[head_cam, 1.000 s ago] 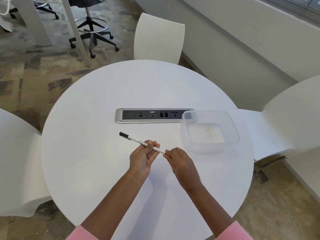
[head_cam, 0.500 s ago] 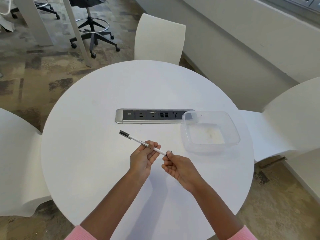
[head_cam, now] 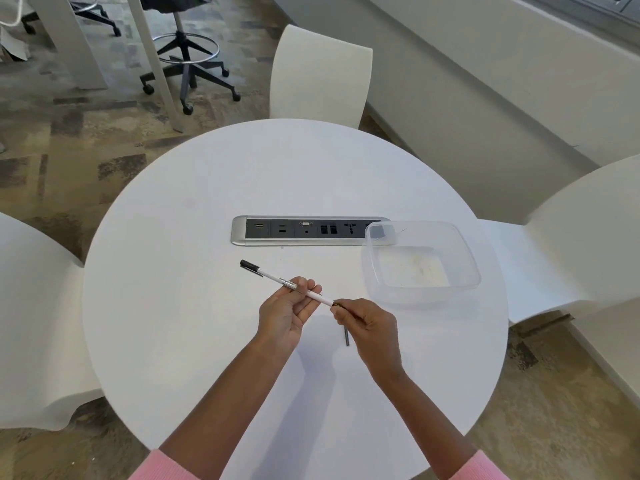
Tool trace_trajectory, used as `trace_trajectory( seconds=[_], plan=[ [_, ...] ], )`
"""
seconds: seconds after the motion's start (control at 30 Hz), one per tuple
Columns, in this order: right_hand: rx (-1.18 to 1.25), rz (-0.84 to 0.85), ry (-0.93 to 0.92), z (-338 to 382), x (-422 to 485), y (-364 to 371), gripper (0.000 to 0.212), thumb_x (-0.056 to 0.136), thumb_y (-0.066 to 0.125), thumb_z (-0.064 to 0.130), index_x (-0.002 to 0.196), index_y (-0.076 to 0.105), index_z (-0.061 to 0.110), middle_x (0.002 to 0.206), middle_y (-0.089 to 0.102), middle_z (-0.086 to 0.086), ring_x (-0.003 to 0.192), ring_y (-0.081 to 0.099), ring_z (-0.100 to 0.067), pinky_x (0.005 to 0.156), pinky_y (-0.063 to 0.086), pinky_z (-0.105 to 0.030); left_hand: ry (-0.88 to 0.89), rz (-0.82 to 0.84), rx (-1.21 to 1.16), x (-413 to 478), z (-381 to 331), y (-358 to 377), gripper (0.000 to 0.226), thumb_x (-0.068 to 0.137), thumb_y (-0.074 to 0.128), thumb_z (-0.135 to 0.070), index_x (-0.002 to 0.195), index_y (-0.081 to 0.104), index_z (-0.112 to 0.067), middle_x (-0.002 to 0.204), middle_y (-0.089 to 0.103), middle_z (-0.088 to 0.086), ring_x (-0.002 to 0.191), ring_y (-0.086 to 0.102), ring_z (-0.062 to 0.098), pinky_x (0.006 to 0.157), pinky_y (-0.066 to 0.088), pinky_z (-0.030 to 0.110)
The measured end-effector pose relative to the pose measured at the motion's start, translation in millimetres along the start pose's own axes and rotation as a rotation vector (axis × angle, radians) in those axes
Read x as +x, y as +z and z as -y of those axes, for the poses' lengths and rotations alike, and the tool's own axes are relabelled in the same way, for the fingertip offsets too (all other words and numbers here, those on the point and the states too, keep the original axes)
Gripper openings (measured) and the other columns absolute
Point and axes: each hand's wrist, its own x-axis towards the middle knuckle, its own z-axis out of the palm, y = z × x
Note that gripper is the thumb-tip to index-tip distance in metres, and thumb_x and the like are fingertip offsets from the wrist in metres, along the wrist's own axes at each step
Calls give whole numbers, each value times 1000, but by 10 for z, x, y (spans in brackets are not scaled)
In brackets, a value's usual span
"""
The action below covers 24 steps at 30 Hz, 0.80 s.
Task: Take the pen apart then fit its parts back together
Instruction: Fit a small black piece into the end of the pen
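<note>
A white pen point(head_cam: 277, 278) with a black cap at its far-left end hangs slanted above the round white table point(head_cam: 194, 306). My left hand point(head_cam: 287, 313) holds the barrel's middle between thumb and fingers. The fingertips of my right hand point(head_cam: 367, 327) pinch the pen's near right end, where a dark tip shows. A short dark rod-like piece point(head_cam: 346, 337) sticks out just below my right hand's fingers; I cannot tell whether it is held or lies on the table.
A clear plastic container point(head_cam: 460, 258) sits at the right of the table, overlapping the end of a silver power socket strip point(head_cam: 239, 233). White chairs point(head_cam: 322, 71) stand around the table, and an office stool stands on the carpet beyond.
My right hand turned and shifted its pinch at the pen's near end. The short dark piece now shows below its fingers. The left hand and barrel stayed put.
</note>
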Motion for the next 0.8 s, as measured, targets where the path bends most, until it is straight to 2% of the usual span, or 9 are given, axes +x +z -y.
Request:
trace_trajectory(
  seconds=[0.07, 0.17, 0.23, 0.33, 0.4, 0.47, 0.53, 0.63, 0.8],
  plan=[
    [-119, -22, -173, -31, -2, -20, 8, 81, 66, 7, 84, 72, 12, 68, 66, 1, 68, 56, -6, 62, 42, -8, -12, -7, -18, -6, 4, 6, 11, 86, 55, 2, 76, 58, -2, 52, 70, 3, 53, 70, 16, 79, 47, 37],
    [-382, -46, -428, -104, 18, -71, 12, 79, 65, 9, 89, 71, 5, 74, 70, -8, 68, 60, -11, 65, 47, -17, -27, -16, -30, -19, 22, 16, 11, 86, 55, 2, 76, 58, -1, 51, 70, 4, 52, 70, 16, 80, 47, 38],
    [-427, -49, -457, -139, 18, -86, 11, 79, 66, 8, 88, 71, 5, 74, 70, -7, 69, 61, -12, 65, 48, -18, -26, -13, -15, -26, 32, 29, 11, 86, 55, 2, 76, 58, -1, 51, 70, 4, 52, 70, 16, 77, 49, 38],
    [-113, 3, -104, -66, 27, -85, 13, 79, 68, 8, 80, 71, 20, 72, 69, 9, 71, 62, 0, 64, 46, -7, -7, 2, 18, -19, 22, 50, 12, 86, 55, 1, 75, 58, -2, 51, 69, 2, 53, 70, 15, 64, 60, 32],
    [149, 36, 168, 9, 43, -72, 18, 80, 67, 13, 72, 70, 28, 60, 69, 13, 63, 64, -1, 61, 49, -7, 1, 8, 24, -19, 9, 63, 12, 86, 55, 1, 75, 59, -2, 51, 69, 2, 53, 70, 14, 57, 60, 25],
    [372, 90, 375, 69, 69, -57, 18, 85, 61, 22, 70, 70, 20, 55, 67, 7, 58, 65, -8, 58, 53, -14, 6, 10, 30, -24, 8, 68, 12, 86, 56, 1, 75, 59, -2, 51, 69, 1, 54, 70, 14, 55, 59, 24],
    [471, 199, 518, 108, 91, -59, 30, 90, 53, 27, 71, 68, 11, 53, 64, 4, 54, 64, -9, 53, 53, -14, 11, 9, 45, -29, 19, 64, 12, 86, 56, 0, 75, 60, -3, 52, 70, 1, 55, 70, 14, 55, 59, 24],
    [487, 323, 599, 131, 101, -76, 31, 93, 50, 24, 68, 62, 9, 50, 56, 4, 48, 59, -7, 51, 51, -14, 14, -2, 54, -37, 25, 48, 11, 86, 57, 0, 76, 60, -3, 52, 70, 1, 55, 70, 14, 53, 59, 23],
    [289, 285, 412, 111, 71, -69, 34, 93, 49, 18, 61, 58, 15, 53, 52, 1, 44, 53, -2, 48, 43, -11, 32, -18, 80, -57, 1, 52, 9, 85, 57, 1, 78, 60, -1, 52, 70, 2, 54, 70, 15, 53, 59, 24]
  ],
)
